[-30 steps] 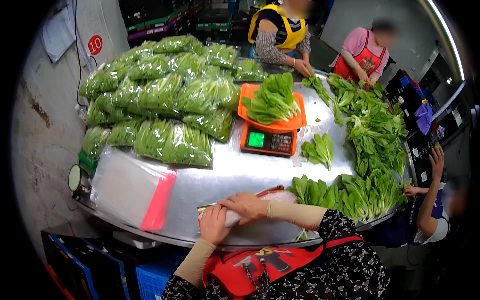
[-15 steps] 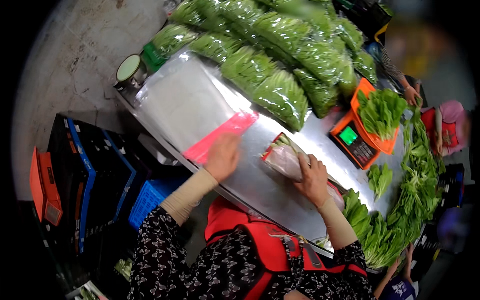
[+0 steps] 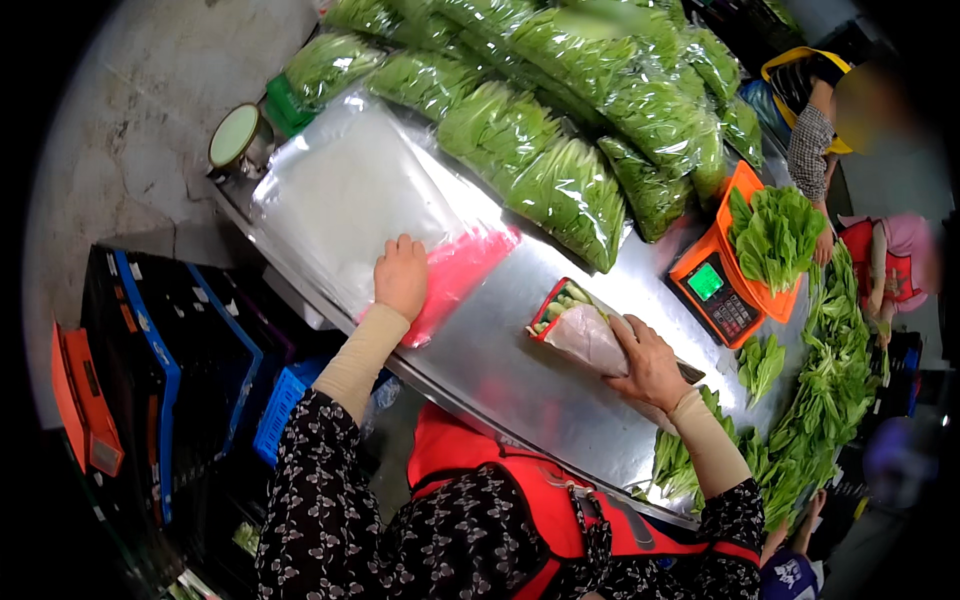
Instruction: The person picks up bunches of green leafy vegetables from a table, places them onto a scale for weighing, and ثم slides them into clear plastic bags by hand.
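Note:
My left hand (image 3: 402, 278) rests palm down on a stack of clear plastic bags (image 3: 340, 195), its fingers lying on the plastic. Beside it, the bags' pink-red end (image 3: 465, 275) looks rumpled. On the metal table (image 3: 475, 345), my right hand (image 3: 645, 362) grips a bagged bunch of leafy greens (image 3: 585, 335) from above. Pale green stem ends show at the bag's red-edged mouth, facing left. My hand and forearm hide part of the bag's other end.
Filled bags of greens (image 3: 540, 150) are piled along the far side. An orange scale (image 3: 720, 290) carries loose leaves (image 3: 775, 240). More greens (image 3: 815, 390) line the right edge. A round-topped metal container (image 3: 235, 138) stands at the left corner. Dark crates (image 3: 150, 370) are stacked left. Co-workers stand at right.
My left hand has moved left and up onto the clear bags, and the pink-red end has rumpled. My right hand has shifted slightly right on the bunch, baring more of its stem ends.

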Demonstrator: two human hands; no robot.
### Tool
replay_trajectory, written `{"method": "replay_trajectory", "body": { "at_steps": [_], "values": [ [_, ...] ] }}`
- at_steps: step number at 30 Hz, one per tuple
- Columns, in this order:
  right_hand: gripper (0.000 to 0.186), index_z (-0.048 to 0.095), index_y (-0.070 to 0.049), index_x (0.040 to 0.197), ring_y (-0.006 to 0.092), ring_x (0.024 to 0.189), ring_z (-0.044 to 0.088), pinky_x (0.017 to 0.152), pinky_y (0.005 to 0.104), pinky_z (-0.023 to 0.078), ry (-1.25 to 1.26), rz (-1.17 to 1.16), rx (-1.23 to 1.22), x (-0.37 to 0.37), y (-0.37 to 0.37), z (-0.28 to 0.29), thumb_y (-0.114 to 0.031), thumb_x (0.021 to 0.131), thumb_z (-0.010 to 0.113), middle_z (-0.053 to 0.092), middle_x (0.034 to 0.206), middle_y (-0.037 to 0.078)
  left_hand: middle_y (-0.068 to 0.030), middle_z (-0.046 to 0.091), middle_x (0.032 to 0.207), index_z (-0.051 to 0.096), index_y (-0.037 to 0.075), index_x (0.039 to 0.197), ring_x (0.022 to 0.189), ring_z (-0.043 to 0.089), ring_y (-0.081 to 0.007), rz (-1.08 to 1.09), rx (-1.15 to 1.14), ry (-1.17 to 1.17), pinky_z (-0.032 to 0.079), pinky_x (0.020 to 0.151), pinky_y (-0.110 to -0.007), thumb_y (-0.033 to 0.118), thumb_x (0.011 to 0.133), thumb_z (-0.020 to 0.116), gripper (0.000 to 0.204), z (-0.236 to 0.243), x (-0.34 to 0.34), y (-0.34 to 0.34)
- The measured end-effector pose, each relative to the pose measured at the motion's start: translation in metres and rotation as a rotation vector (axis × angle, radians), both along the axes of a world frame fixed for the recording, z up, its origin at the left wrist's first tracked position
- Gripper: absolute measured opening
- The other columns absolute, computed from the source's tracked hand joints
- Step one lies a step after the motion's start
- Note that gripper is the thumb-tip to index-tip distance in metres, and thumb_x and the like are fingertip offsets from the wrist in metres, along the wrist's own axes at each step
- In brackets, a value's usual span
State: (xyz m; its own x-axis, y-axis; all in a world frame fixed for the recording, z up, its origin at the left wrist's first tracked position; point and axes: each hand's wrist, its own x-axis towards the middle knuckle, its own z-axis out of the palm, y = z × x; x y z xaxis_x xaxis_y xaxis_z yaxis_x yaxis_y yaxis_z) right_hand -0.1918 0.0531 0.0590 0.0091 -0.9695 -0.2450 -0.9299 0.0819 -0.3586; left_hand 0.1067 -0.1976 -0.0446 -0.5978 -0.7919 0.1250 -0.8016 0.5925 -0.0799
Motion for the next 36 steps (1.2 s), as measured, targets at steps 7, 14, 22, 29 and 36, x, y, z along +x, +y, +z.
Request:
{"method": "replay_trajectory", "body": {
  "at_steps": [7, 14, 22, 29, 36],
  "values": [
    [0.089, 0.040, -0.007, 0.137, 0.0421, 0.112, 0.050, 0.096, 0.0447, 0.043, -0.056, -0.118, -0.185, 0.004, 0.020, -0.024, -0.032, 0.061, 0.079, 0.047, 0.125, 0.027, -0.0144, 0.055, 0.101, 0.058, 0.002, 0.094, 0.096, 0.054, -0.0344, -0.053, 0.193, 0.265, 0.049, 0.080, -0.041, 0.023, 0.077, 0.065, 0.028, 0.030, 0.013, -0.002],
    [0.087, 0.041, -0.011, 0.138, 0.0413, 0.104, 0.054, 0.090, 0.0451, 0.046, -0.020, -0.154, -0.296, 0.007, 0.028, -0.031, -0.035, 0.062, 0.077, 0.051, 0.118, 0.027, -0.0151, 0.056, 0.100, 0.059, 0.002, 0.093, 0.096, 0.055, -0.0332, -0.006, 0.165, 0.008, 0.050, 0.080, -0.041, 0.017, 0.073, 0.070, 0.027, 0.010, 0.006, -0.021],
    [0.084, 0.044, -0.010, 0.136, 0.0376, 0.105, 0.058, 0.090, 0.0401, 0.047, -0.467, -0.459, -0.218, 0.035, 0.035, -0.034, -0.037, 0.064, 0.077, 0.058, 0.116, 0.024, -0.0141, 0.059, 0.094, 0.060, 0.004, 0.089, 0.091, 0.057, -0.0326, 0.005, -0.050, 0.012, 0.051, 0.078, -0.040, 0.012, 0.076, 0.065, 0.017, -0.008, 0.016, -0.035],
    [0.082, 0.046, -0.005, 0.135, 0.0225, 0.114, 0.053, 0.098, 0.0335, 0.042, -0.982, -0.679, -0.228, 0.056, 0.051, 0.007, -0.025, 0.064, 0.082, 0.057, 0.124, 0.014, -0.0131, 0.056, 0.081, 0.057, 0.006, 0.082, 0.074, 0.056, -0.0357, -0.183, -0.126, 0.478, 0.046, 0.063, -0.045, 0.011, 0.083, 0.060, 0.006, 0.071, 0.015, -0.041],
    [0.078, 0.046, -0.002, 0.133, 0.0189, 0.114, 0.052, 0.099, 0.0322, 0.041, -0.982, -0.280, -0.517, 0.069, 0.052, 0.083, -0.015, 0.065, 0.081, 0.056, 0.125, 0.013, -0.0109, 0.057, 0.085, 0.054, 0.009, 0.084, 0.076, 0.057, -0.0341, -0.391, 0.051, 0.562, 0.046, 0.062, -0.041, 0.005, 0.079, 0.058, 0.008, 0.126, -0.041, 0.050]
  ]
}}
